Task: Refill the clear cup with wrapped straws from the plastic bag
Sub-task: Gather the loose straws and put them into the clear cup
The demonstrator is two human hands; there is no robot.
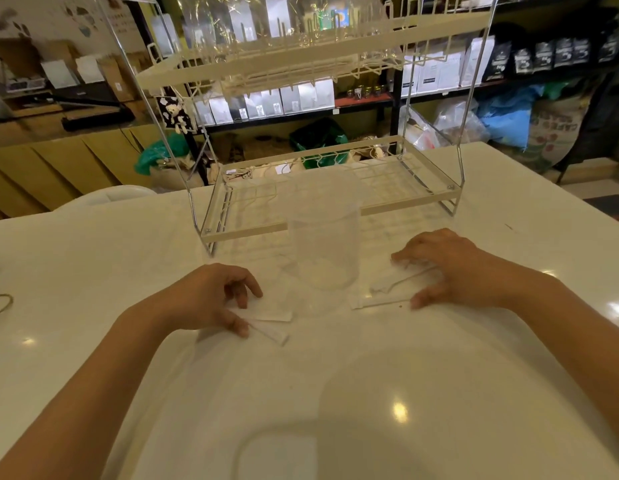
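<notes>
Behind the empty clear cup [323, 233], a wire rack [322, 188]; both hands [214, 299] [446, 268] loosely curled on wrapped straws [387, 289].

Glossy white stone-look table top [128, 265], pale light spots. Colourless see-through plastic cup [323, 233]. White paper-wrapped straws [271, 315]. Cream-white wire two-tier rack [387, 202]. Behind: white pouches [308, 95], black printed bags [543, 55], green plastic sack [318, 136], blue sack [505, 119].

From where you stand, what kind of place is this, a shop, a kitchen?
Probably a coffee shop's stockroom or back counter. Shelves behind hold rows of white and black retail bags, a printed burlap sack sits on the floor, and a wire rack and clear cup stand on the white counter.
</notes>
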